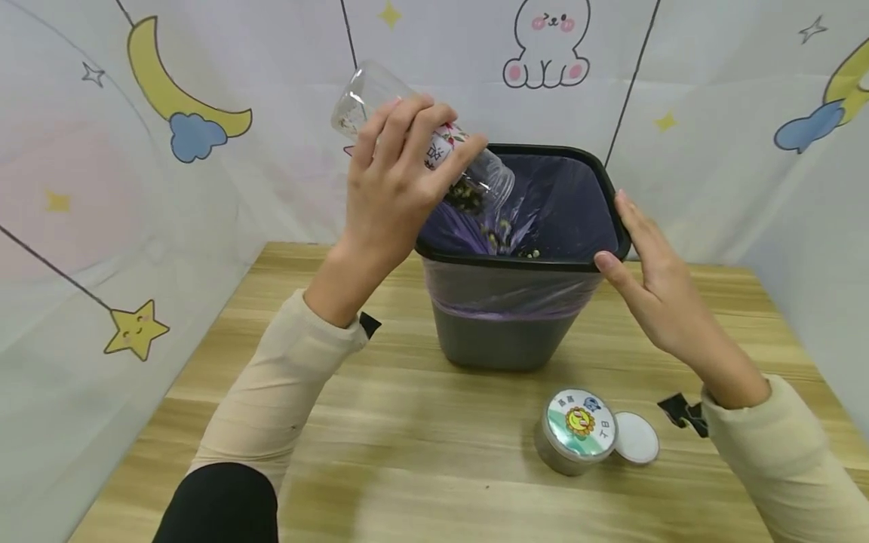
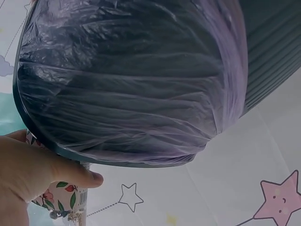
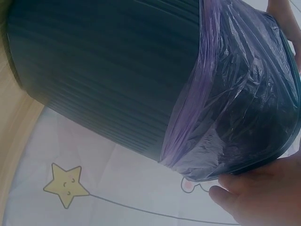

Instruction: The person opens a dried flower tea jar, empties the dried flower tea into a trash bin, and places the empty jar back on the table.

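Observation:
In the head view my left hand [image 1: 397, 162] grips a clear jar [image 1: 370, 98] with a flowery label. The jar is tilted, its mouth down over the trash bin [image 1: 502, 332]. Dark and yellowish dried bits [image 1: 467, 197] lie near the jar's mouth, and some are falling into the bin. A thin purple bag lines the bin and folds over its black rim. My right hand [image 1: 655, 283] rests against the bin's right rim, thumb and fingers mostly straight. The left wrist view shows the thumb [image 2: 77, 172] across the jar's label.
On the wooden table [image 1: 407, 452], in front of the bin, stands a round lidded tin [image 1: 580, 430] with a cartoon sun label. A white round lid [image 1: 637, 437] lies against its right side. A printed cloth [image 1: 434, 45] with stars and moons hangs behind and at both sides.

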Demonstrator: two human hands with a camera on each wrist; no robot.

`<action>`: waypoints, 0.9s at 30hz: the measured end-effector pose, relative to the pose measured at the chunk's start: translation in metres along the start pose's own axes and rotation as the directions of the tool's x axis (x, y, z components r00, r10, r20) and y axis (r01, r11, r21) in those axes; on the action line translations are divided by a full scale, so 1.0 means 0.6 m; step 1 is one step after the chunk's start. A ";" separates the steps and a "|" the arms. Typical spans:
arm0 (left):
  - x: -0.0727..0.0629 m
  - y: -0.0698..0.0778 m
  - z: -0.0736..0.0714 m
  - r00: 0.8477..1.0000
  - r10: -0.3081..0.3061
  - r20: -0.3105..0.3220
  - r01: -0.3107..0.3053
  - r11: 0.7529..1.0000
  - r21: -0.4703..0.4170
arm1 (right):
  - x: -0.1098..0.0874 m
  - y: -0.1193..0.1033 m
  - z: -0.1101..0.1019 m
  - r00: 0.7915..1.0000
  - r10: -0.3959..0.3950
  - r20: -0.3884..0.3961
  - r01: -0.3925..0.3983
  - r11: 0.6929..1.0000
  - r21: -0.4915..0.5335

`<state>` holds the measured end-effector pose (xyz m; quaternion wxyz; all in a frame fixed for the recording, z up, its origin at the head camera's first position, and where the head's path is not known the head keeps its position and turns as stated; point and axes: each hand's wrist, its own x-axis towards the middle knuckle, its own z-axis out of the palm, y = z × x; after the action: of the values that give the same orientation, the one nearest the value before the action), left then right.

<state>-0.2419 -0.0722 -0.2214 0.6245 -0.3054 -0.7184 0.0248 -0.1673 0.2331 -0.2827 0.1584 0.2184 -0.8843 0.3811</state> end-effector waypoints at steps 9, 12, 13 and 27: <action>0.002 -0.003 -0.001 1.000 -0.018 0.011 0.018 1.000 -0.023 | -0.001 -0.003 -0.004 1.000 0.003 -0.003 -0.003 1.000 -0.004; 0.002 -0.003 0.000 1.000 -0.017 -0.001 0.017 1.000 -0.014 | -0.001 -0.004 -0.004 1.000 0.009 -0.002 -0.009 1.000 -0.007; 0.002 -0.002 0.000 1.000 -0.018 -0.001 0.018 1.000 -0.014 | -0.001 -0.004 -0.004 1.000 0.011 -0.001 -0.011 1.000 -0.007; -0.003 -0.004 -0.002 1.000 -0.022 -0.016 0.022 1.000 -0.001 | -0.002 -0.008 -0.001 1.000 0.016 0.023 -0.016 1.000 -0.024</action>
<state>-0.2421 -0.0756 -0.2218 0.6304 -0.2979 -0.7167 0.0150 -0.1637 0.2306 -0.2800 0.1477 0.2139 -0.8922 0.3694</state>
